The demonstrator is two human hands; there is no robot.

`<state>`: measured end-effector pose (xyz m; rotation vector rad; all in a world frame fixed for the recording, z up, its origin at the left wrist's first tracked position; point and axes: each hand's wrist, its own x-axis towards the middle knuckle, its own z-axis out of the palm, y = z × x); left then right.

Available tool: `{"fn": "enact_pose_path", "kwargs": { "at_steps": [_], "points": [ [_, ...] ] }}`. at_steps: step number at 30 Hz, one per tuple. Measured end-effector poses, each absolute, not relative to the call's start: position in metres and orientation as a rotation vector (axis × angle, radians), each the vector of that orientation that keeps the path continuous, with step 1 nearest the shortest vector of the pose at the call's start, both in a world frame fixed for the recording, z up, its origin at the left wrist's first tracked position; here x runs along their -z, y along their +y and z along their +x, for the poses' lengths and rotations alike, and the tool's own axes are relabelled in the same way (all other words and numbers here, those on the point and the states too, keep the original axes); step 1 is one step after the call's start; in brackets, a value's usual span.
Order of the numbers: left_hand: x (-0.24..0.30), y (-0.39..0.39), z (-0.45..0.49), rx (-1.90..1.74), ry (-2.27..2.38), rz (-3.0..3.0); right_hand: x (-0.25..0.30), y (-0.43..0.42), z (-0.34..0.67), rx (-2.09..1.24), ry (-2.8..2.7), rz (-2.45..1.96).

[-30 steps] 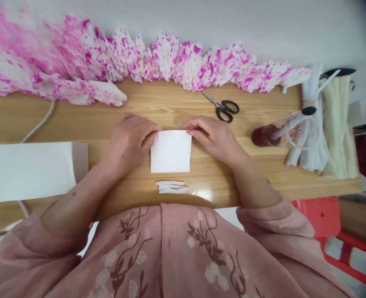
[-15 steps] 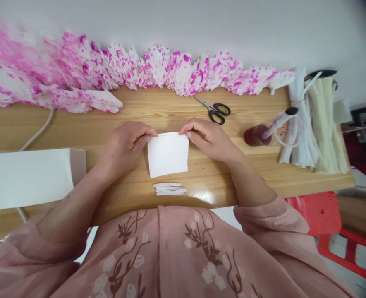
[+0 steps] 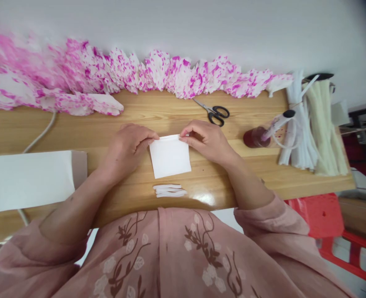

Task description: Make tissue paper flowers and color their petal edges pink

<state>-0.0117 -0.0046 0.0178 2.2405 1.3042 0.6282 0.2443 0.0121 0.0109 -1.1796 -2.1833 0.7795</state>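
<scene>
A small white sheet of paper or thin tissue is pinched along its far edge, where a narrow fold shows. My left hand grips its far left corner between thumb and fingers. At the far right corner, my right hand pinches the same edge. Several thin white strips lie in a small pile on the table, just nearer to me than the sheet. Beyond my right hand rest black-handled scissors, their blades pointing toward the pink and white pile.
Ruffled pink-spotted white paper lines the wall side of the wooden table. On the right stand a dark red bottle and white and cream bundles. A white box sits left; a red stool is below right.
The fold along the sheet's far edge has become wider and plainer. Both hands stay pinched at the corners, and the sheet has shifted slightly right.
</scene>
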Motion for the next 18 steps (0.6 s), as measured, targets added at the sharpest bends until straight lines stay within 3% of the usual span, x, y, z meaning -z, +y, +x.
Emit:
{"fn": "enact_pose_path", "kwargs": {
  "at_steps": [18],
  "points": [
    [-0.0146, -0.0027, -0.0105, -0.661, 1.291, 2.322, -0.0077, 0.0113, 0.2414, -0.753, -2.201, -1.134]
  ]
}}
